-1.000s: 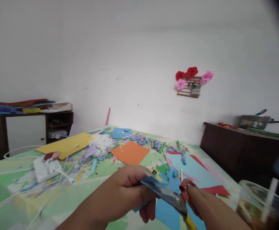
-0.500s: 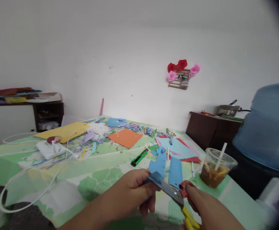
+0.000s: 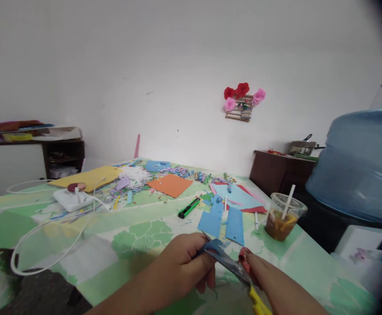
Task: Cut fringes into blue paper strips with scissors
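Observation:
My left hand [image 3: 186,262] pinches a small piece of blue paper [image 3: 215,246] between thumb and fingers, low in the middle of the view. Its curled edge lies against the blades of a pair of scissors [image 3: 233,265], partly covering them. My right hand [image 3: 269,273] grips these scissors by their handles, which look red on one side and yellow on the other. Just beyond my hands, cut blue paper pieces [image 3: 234,224] lie on the patterned tablecloth [image 3: 138,275]. A green utility knife [image 3: 189,208] rests left of them.
An iced drink cup [image 3: 283,218] with a straw stands at the right. An orange sheet [image 3: 170,185], light blue and red sheets [image 3: 240,197], and white paper shreds [image 3: 135,176] lie farther back. A power strip [image 3: 71,200] with white cables sits left.
The view has turned slightly right. Curled blue paper now shows over the scissor blades, where more bare metal showed before. Both hands keep their holds.

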`<state>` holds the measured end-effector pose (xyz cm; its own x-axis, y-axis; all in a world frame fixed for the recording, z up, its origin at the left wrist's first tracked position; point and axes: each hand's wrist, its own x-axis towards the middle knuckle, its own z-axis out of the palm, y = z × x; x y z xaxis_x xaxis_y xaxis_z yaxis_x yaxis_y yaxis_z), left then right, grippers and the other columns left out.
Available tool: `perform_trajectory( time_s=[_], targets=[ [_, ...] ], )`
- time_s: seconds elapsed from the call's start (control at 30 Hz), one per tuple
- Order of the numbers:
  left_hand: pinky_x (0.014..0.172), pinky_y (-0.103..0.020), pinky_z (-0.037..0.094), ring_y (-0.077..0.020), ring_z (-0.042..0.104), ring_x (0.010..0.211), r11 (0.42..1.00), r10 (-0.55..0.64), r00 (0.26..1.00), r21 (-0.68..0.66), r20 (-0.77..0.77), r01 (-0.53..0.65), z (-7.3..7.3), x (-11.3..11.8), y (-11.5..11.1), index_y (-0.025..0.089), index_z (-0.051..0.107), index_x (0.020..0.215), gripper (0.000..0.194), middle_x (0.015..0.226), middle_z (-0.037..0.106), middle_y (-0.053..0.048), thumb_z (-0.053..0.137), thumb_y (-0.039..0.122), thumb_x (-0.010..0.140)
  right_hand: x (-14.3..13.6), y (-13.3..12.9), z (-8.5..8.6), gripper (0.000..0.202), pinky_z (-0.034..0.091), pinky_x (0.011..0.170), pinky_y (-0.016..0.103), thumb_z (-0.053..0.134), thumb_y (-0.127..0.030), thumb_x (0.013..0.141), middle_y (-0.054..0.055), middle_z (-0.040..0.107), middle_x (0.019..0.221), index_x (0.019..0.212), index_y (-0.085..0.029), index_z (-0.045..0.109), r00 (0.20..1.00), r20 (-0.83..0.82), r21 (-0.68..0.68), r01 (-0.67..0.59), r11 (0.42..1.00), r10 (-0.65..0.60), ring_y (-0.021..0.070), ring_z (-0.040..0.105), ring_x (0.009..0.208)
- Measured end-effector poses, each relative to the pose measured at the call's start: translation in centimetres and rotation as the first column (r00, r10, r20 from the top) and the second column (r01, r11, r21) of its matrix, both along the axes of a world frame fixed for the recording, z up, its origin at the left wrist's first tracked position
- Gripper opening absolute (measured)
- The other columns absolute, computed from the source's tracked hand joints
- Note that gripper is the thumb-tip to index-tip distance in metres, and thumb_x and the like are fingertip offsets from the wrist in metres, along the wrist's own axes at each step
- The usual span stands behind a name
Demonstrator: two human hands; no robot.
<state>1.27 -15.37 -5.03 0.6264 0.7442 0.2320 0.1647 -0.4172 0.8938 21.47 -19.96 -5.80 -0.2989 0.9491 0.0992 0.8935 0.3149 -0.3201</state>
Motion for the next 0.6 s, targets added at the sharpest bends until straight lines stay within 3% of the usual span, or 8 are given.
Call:
perform_trajectory(
  time_s=[0.17,0.3,0.47,0.6],
  targets=[
    [0.045,-0.018,0.036,-0.0089,0.046,0.044,1.000,0.024,0.999,0.008,0.046,-0.025,0.7,-0.1,0.1,0.017,0.046,0.055,0.026,0.047,0.047,0.003,0.039,0.021,0.079,-0.3,0.5,0.6,0.065,0.035,0.090,0.048,0.054,-0.024,0.057,0.024,0.046,0.124,0.117,-0.002,0.045,0.994,0.109,0.060,0.015,0.998,-0.022,0.0340,0.044,0.112],
    [0.049,-0.018,0.038,-0.0090,0.047,0.046,0.994,0.026,0.999,0.105,0.029,-0.029,1.7,-0.5,0.3,0.017,0.046,0.051,0.032,0.047,0.047,0.002,0.037,0.022,0.082,-0.3,1.6,0.6,0.067,0.042,0.084,0.046,0.055,-0.031,0.059,0.027,0.050,0.118,0.115,0.003,0.047,0.991,0.134,0.160,-0.048,0.986,0.026,0.0357,0.049,0.106],
    [0.051,-0.016,0.038,-0.0091,0.050,0.049,0.964,0.022,1.000,0.267,-0.014,-0.017,3.0,-0.9,0.6,0.016,0.047,0.048,0.034,0.048,0.048,0.001,0.035,0.016,0.081,0.8,3.4,-0.5,0.055,0.049,0.074,0.043,0.056,-0.041,0.066,0.022,0.060,0.107,0.109,-0.008,0.052,0.980,0.098,0.387,-0.197,0.901,0.172,0.0361,0.056,0.096],
    [0.050,-0.016,0.037,-0.0085,0.049,0.049,0.939,0.031,0.999,0.344,-0.041,-0.015,3.6,-0.9,1.3,0.015,0.046,0.049,0.035,0.048,0.049,0.001,0.033,0.015,0.082,1.5,4.9,-1.6,0.055,0.049,0.074,0.039,0.059,-0.044,0.063,0.015,0.063,0.105,0.109,-0.015,0.051,0.982,0.074,0.471,-0.186,0.863,0.172,0.0343,0.058,0.094]
  ],
)
